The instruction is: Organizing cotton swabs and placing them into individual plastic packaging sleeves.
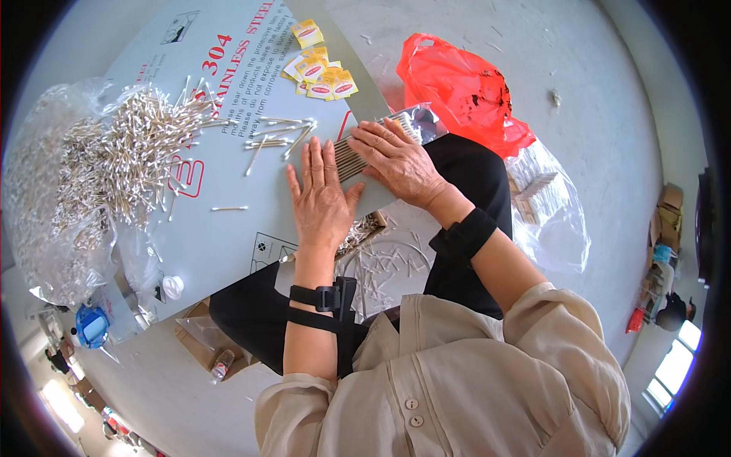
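A flat row of cotton swabs [349,161] with brownish sticks and white tips lies at the table's right edge. My left hand [324,204] rests flat at the left ends of the row, fingers stretched out. My right hand [397,161] lies palm down across the row's other end, fingers extended and covering part of it. Beyond those fingertips, a transparent plastic bag [428,120] reaches over the edge; whether the swabs are inside it I cannot tell. Several loose swabs [278,139] lie left of my hands, near a big heap of swabs [129,156].
Small yellow-and-white packets [316,72] sit at the table's far side. A red plastic bag [457,84] and a transparent bag of packed swabs [544,202] are on the right. Below the table edge stands a box with swabs [362,231]; sticks litter the floor [388,263].
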A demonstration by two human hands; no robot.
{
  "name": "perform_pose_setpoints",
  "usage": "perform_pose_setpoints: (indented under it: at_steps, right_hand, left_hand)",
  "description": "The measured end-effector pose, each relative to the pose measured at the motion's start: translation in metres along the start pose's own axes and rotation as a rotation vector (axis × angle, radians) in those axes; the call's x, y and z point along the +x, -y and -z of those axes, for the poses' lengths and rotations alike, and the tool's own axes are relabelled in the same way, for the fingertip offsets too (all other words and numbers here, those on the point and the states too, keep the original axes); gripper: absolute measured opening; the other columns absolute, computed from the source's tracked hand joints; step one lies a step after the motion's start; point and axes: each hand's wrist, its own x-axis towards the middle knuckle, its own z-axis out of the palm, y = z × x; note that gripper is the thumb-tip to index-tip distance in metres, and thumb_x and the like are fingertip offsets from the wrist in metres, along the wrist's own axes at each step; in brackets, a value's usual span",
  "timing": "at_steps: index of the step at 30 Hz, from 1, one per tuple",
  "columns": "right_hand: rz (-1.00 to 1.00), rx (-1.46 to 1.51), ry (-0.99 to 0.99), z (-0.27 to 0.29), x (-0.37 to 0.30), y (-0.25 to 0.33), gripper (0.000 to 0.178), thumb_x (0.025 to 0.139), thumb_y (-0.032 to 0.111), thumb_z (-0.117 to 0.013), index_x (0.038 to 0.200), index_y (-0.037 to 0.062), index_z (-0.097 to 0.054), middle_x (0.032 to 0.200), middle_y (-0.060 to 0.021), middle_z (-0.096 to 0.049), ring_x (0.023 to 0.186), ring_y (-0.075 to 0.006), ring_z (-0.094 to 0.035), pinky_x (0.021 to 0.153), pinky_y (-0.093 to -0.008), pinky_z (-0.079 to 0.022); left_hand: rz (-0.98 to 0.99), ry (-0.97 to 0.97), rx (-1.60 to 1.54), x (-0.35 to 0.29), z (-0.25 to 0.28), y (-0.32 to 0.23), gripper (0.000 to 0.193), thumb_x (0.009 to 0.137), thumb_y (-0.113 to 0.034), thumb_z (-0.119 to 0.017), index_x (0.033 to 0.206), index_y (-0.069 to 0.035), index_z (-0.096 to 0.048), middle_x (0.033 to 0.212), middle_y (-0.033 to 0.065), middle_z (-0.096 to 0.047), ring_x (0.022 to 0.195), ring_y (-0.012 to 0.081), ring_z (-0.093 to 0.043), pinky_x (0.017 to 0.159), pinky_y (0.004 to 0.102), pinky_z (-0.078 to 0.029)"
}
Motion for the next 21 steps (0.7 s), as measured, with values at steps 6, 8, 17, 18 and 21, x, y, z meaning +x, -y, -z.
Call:
perform_pose_setpoints:
  at_steps: [6, 8, 17, 18, 21]
  right_hand:
    - [-0.025, 0.076, -0.042, 0.002, -0.003, -0.002, 0.058, 0.086, 0.027, -0.068, 0.137, 0.0057, -0.05, 0.147, -0.0102, -0.047, 0.14, -0.0277, -0.038, 0.117, -0.0467, -0.028]
    - [-0.285, 0.16, -0.297, 0.006, -0.01, -0.009, 0.056, 0.09, 0.027, -0.065, 0.139, 0.0046, -0.049, 0.147, -0.0126, -0.046, 0.14, -0.0319, -0.038, 0.116, -0.0468, -0.028]
    - [-0.369, 0.023, 0.048, 0.003, -0.023, -0.034, 0.071, 0.098, 0.058, -0.039, 0.154, 0.0163, -0.029, 0.16, -0.0117, -0.027, 0.149, -0.029, -0.02, 0.122, -0.0486, -0.008]
    - [-0.37, 0.024, 0.048, 0.002, -0.023, -0.034, 0.071, 0.098, 0.058, -0.039, 0.154, 0.0163, -0.029, 0.16, -0.0117, -0.027, 0.149, -0.029, -0.02, 0.122, -0.0486, -0.008]
    - [-0.375, 0.052, 0.053, 0.0, -0.023, -0.035, 0.071, 0.098, 0.058, -0.039, 0.154, 0.0161, -0.029, 0.16, -0.0113, -0.027, 0.149, -0.0292, -0.02, 0.122, -0.0482, -0.008]
  left_hand:
    - [0.008, 0.004, 0.021, -0.001, -0.001, 0.001, 0.083, 0.093, -0.047, -0.057, 0.156, -0.006, -0.021, 0.162, 0.0137, -0.019, 0.151, 0.0278, -0.015, 0.121, 0.0509, -0.008]
    - [0.005, -0.002, 0.022, -0.002, -0.003, 0.002, 0.082, 0.094, -0.047, -0.056, 0.156, -0.006, -0.02, 0.162, 0.0138, -0.019, 0.151, 0.0278, -0.014, 0.121, 0.0508, -0.008]
    - [-0.013, 0.001, 0.034, 0.003, -0.004, -0.005, 0.081, 0.097, -0.053, -0.046, 0.156, -0.006, -0.018, 0.163, 0.0138, -0.017, 0.151, 0.0282, -0.013, 0.121, 0.0511, -0.006]
    - [-0.011, -0.003, 0.04, 0.003, -0.004, -0.006, 0.081, 0.097, -0.053, -0.046, 0.156, -0.006, -0.018, 0.163, 0.0141, -0.017, 0.151, 0.0285, -0.013, 0.121, 0.0511, -0.007]
    - [-0.016, -0.001, 0.046, 0.007, -0.006, -0.012, 0.081, 0.097, -0.053, -0.047, 0.156, -0.006, -0.018, 0.163, 0.0144, -0.017, 0.151, 0.0289, -0.014, 0.121, 0.0514, -0.008]
